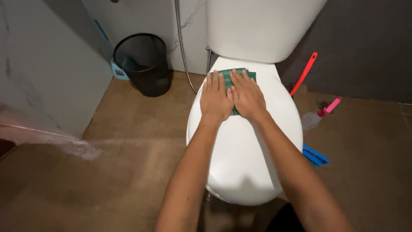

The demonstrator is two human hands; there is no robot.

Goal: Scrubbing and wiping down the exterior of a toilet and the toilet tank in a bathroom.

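Green cloth (238, 74) mostly under hands

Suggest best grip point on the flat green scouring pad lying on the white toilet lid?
Probably the far edge of the green scouring pad, pinched from the tank side: it lies flat, and the left hand and right hand cover the near part.

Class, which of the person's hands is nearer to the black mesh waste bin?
Left. The left hand lies flat on the green cloth on the bin's side; the black mesh waste bin stands beyond it. The right hand lies beside it, farther away.
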